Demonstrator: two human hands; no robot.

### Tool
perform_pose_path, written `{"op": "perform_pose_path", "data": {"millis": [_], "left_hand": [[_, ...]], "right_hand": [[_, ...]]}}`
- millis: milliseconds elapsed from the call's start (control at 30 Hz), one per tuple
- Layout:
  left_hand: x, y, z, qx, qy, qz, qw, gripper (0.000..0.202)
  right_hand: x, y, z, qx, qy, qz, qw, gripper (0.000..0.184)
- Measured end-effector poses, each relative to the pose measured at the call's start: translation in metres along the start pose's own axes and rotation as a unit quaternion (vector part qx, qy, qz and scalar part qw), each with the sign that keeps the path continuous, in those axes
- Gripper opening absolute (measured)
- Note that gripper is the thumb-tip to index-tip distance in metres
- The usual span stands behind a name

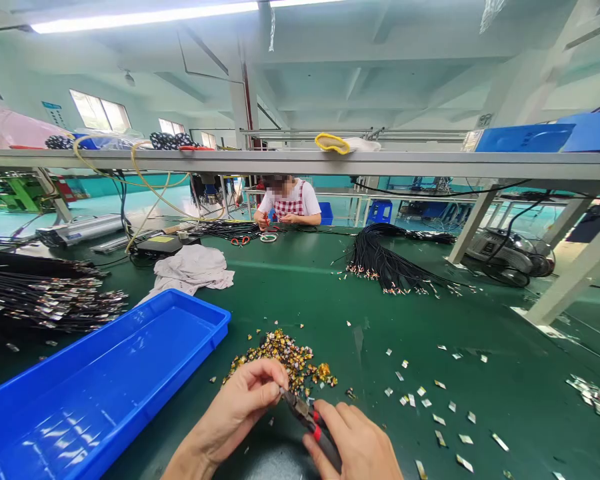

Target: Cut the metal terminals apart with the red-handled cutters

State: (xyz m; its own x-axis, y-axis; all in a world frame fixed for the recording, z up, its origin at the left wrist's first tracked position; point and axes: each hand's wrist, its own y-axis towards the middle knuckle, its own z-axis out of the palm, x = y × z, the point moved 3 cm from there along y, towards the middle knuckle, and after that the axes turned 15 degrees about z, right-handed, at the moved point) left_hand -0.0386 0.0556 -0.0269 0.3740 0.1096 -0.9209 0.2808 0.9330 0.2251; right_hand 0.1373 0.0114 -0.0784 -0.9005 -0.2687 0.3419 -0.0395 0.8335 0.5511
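Observation:
At the bottom centre, my right hand (356, 443) is closed round the red-and-black handles of small pliers (305, 415), whose jaws point up and left. My left hand (247, 403) pinches its thumb and forefinger at the jaw tips; whatever sits between them is too small to make out. Just beyond both hands a pile of small gold-coloured scraps (285, 357) lies on the green table mat (330, 293).
A shallow blue tray (100, 380) lies at my left. Black cable bundles lie at far left (45, 300) and centre right (390, 263). Small metal bits (435, 400) are scattered at right. A crumpled white cloth (193, 267) lies beyond the tray. Another person (290, 203) sits across the table.

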Motion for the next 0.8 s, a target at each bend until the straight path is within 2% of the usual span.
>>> {"op": "perform_pose_path", "data": {"millis": [267, 467, 633, 800], "left_hand": [[0.002, -0.001, -0.004, 0.009, 0.027, 0.015, 0.999, 0.012], [0.003, -0.001, -0.003, 0.009, 0.029, 0.020, 0.999, 0.011], [0.003, -0.001, -0.002, 0.005, 0.013, 0.019, 1.000, 0.014], [0.003, 0.000, 0.001, -0.001, -0.009, 0.016, 1.000, 0.017]], "right_hand": [[-0.003, -0.001, 0.000, -0.021, -0.038, -0.030, 0.999, 0.045], [-0.003, -0.002, 0.004, -0.008, -0.021, -0.046, 0.999, 0.046], [-0.003, -0.004, 0.013, 0.060, 0.050, -0.029, 0.997, 0.049], [0.002, -0.005, 0.018, 0.163, 0.146, 0.005, 0.976, 0.051]]}}
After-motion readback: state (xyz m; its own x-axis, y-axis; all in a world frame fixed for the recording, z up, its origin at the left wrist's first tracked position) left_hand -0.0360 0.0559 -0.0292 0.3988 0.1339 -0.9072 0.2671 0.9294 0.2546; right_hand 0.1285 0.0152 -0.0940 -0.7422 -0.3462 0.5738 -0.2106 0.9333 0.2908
